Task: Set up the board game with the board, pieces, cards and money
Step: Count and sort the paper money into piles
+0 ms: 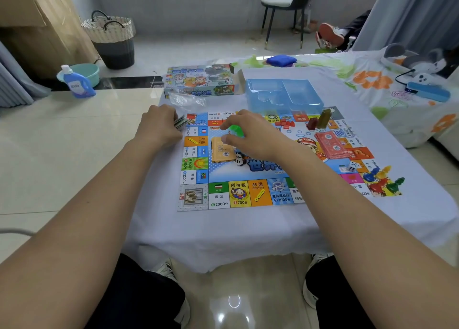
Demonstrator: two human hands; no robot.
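The colourful game board (238,194) lies flat on the white-clothed low table. My left hand (159,127) grips a stack of paper money (180,123) at the board's far left corner. My right hand (248,132) hovers over the board's centre and pinches green notes (236,130), just above a pile of orange notes (222,151). A pile of red notes (331,143) lies at the right. Small red houses (285,124) and tall building pieces (320,121) stand near the far edge. Dice (352,166) and coloured pawns (382,181) sit at the right corner.
The game box (200,81) and a blue plastic tray (283,95) lie behind the board, with a clear plastic bag (186,100) beside them. A patterned cloth with a blue device (427,91) covers the right. A basket, basin, detergent bottle and chair stand on the floor beyond.
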